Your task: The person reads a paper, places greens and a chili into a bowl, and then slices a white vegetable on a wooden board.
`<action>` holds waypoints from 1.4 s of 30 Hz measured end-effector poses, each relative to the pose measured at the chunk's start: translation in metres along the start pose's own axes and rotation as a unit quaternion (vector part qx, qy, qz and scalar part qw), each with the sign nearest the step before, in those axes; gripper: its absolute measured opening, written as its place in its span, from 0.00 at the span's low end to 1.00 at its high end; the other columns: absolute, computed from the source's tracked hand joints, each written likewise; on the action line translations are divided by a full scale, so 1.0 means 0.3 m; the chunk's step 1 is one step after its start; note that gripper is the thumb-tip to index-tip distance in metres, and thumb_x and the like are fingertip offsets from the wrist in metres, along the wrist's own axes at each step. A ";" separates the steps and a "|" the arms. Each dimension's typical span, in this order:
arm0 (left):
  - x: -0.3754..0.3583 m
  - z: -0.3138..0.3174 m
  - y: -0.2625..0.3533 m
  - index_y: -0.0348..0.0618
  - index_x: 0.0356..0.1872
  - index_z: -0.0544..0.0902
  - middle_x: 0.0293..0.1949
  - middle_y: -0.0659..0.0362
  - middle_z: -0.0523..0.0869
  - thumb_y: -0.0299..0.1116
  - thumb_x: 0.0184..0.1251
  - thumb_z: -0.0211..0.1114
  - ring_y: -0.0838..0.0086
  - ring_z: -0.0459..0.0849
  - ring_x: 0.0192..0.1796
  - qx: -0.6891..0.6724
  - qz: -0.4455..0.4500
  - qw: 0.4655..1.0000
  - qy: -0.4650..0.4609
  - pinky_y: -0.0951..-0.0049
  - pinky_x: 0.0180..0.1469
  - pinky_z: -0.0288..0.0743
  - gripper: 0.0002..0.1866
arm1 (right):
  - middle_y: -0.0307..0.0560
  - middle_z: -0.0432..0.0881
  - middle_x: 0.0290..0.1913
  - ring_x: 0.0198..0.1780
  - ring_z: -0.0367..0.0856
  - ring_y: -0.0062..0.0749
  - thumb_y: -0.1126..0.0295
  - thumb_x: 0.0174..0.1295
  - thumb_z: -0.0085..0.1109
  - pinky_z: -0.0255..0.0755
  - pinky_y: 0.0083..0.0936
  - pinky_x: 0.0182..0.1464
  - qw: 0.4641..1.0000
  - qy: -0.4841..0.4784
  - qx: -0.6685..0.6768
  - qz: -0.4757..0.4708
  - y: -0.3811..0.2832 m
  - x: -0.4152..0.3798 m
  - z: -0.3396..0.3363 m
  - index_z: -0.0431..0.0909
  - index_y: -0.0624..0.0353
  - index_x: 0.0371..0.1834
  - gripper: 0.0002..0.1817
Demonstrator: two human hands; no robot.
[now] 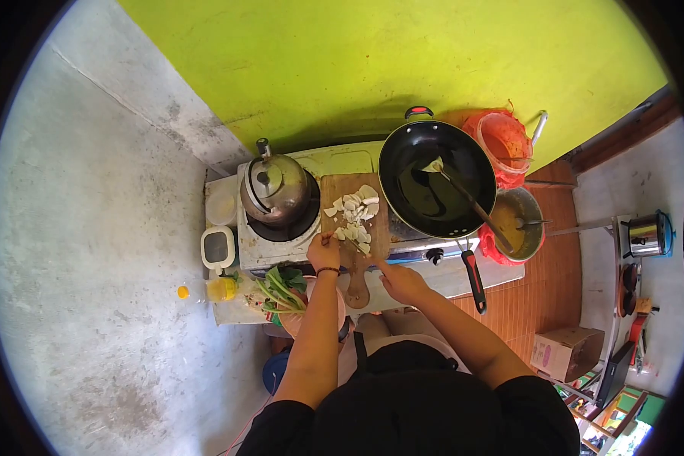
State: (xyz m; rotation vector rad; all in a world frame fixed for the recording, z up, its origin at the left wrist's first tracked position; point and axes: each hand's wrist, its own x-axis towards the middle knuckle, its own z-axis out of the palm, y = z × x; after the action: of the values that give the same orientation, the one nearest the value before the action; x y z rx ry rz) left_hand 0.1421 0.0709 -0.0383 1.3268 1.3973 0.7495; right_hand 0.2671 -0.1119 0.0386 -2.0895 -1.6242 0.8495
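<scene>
My left hand [324,249], with a dark bracelet at the wrist, is closed at the left side of the wooden cutting board [355,285]. It holds a knife [351,243], whose thin blade reaches right over the board and shows only in part. White sliced pieces [356,205] lie heaped on the board's upper half, with more slices [357,234] by the blade. My right hand [403,283] is at the board's right edge, its index finger stretched towards the board. Its other fingers are partly hidden, and nothing shows in them.
A kettle [280,190] sits on the stove's left burner. To the right, a black wok [410,194] holds a wooden spatula [463,190], its handle sticking out frontward. Beyond are a red-lined tub [503,137] and a pot [526,228]. Leafy greens [283,289] are near my left forearm.
</scene>
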 end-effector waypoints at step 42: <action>-0.095 -0.026 0.046 0.39 0.51 0.83 0.47 0.54 0.88 0.26 0.64 0.64 0.68 0.87 0.48 0.098 0.104 0.989 -0.028 0.72 0.51 0.78 0.15 | 0.57 0.83 0.37 0.41 0.83 0.53 0.69 0.66 0.53 0.75 0.45 0.43 0.999 -0.040 0.003 0.007 -0.046 0.025 -0.083 0.57 0.39 0.75 0.33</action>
State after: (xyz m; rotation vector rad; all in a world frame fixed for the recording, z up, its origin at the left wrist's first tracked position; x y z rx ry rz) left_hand 0.1357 0.0479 -0.0162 1.6540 1.3275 0.7198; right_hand 0.2742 -0.0989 0.0640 -2.0898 -1.6464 0.9519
